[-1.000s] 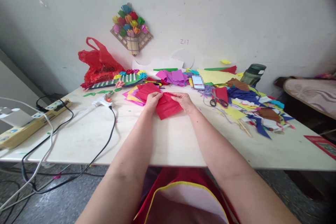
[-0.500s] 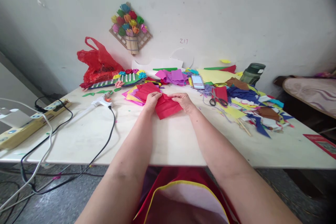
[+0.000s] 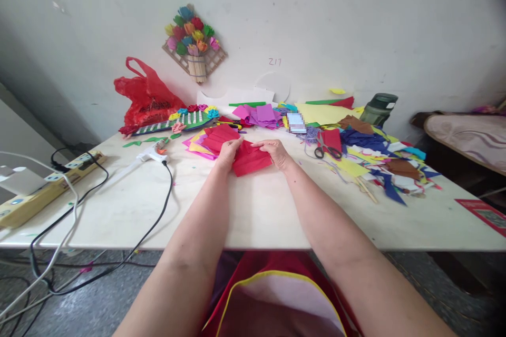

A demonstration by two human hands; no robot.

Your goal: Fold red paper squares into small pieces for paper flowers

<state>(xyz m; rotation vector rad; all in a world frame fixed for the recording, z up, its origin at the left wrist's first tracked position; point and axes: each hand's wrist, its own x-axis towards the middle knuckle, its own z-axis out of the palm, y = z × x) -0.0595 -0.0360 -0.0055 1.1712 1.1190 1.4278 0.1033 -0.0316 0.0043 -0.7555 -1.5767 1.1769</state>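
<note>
A sheet of red crepe paper [image 3: 250, 162] is pinched along its far edge between my two hands, a little above the table's middle. My left hand [image 3: 229, 152] closes on its left side, thumb on top. On the other side, my right hand [image 3: 275, 152] grips it between thumb and fingertips. Just beyond my left hand lies a stack of coloured paper pieces [image 3: 196, 146], with more red paper [image 3: 221, 136] on top. Part of the held sheet's edge is hidden by my fingers.
A white glue gun [image 3: 152, 155] with its cord lies left, near a power strip [image 3: 51, 189]. Scissors [image 3: 328, 148] rest on the right beside a heap of paper scraps [image 3: 389, 168]. Behind stand a red plastic bag [image 3: 146, 96] and a dark green bottle [image 3: 378, 110].
Both hands keep their pinch on the red paper. Its near edge has risen slightly, and the whole view has shifted a little.
</note>
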